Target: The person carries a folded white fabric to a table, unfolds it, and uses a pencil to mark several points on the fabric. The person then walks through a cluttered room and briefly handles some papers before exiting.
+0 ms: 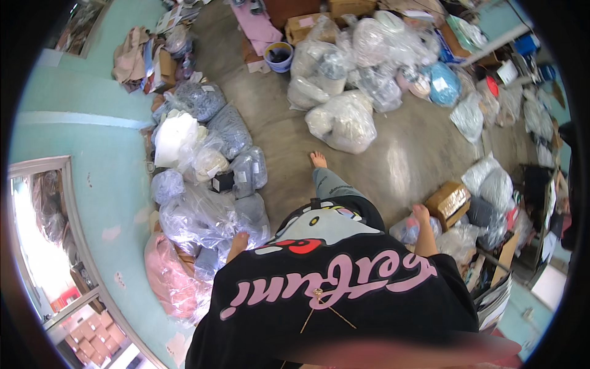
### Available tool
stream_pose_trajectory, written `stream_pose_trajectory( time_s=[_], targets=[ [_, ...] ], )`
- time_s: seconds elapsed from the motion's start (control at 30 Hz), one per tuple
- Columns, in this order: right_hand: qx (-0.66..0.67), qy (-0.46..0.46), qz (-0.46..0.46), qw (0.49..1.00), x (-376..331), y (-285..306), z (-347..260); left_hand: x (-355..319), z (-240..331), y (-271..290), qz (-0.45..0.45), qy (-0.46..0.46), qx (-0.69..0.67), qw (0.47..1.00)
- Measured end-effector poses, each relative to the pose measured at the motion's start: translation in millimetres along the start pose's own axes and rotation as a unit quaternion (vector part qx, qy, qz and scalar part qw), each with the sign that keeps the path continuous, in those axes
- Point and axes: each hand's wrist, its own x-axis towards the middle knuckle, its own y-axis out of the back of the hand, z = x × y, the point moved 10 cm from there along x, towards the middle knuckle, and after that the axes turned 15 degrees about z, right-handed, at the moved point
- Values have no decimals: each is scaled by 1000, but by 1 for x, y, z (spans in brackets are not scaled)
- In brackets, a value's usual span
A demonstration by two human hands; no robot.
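Person standing on the bare grey floor (270,126), one bare foot (318,160) showing ahead; black T-shirt (381,301) with a cartoon print filling the near part of the view; left hand (241,240) hanging low at the side, overlapping the heap along the floor's left edge; a greyish clear bag (251,210) lying just beside it; fingers too small to read, so cannot tell whether released or grasping, nor whether touching; right hand (421,213) hanging on the other side, toward the floor's right edge; a clear bag with mixed contents (399,230) lying next to it in view, a shiny brown box (447,205) sitting near, beyond it; cannot tell the state of these fingers either, nor any contact.

Left heap running along the pale green wall (117,178); a pink bag (169,270) sitting at its near end, a small black box (223,181) resting among the clear bags, a white bag (174,138) lying farther up; toward the floor's far edge, a big clear bag (342,123) lying in front of more bags, a bucket (278,56) standing to their left, a round blue bag (444,85) resting to their right.
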Motion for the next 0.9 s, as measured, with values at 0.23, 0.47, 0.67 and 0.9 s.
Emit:
stream_pose_trajectory(
  time_s=[0.23,0.47,0.67,0.9],
  targets=[
    [-157,300,-141,930,62,-217,-434,47,70,49,-16,-13,1,1000],
    [-59,452,-253,853,15,-395,-749,165,107,126,92,212,-446,864],
    [-199,438,-269,834,19,-477,-811,308,59,220,7,108,-252,962],
    [-218,292,-224,904,65,-506,-823,522,-33,496,258,211,-298,894]
  ],
)
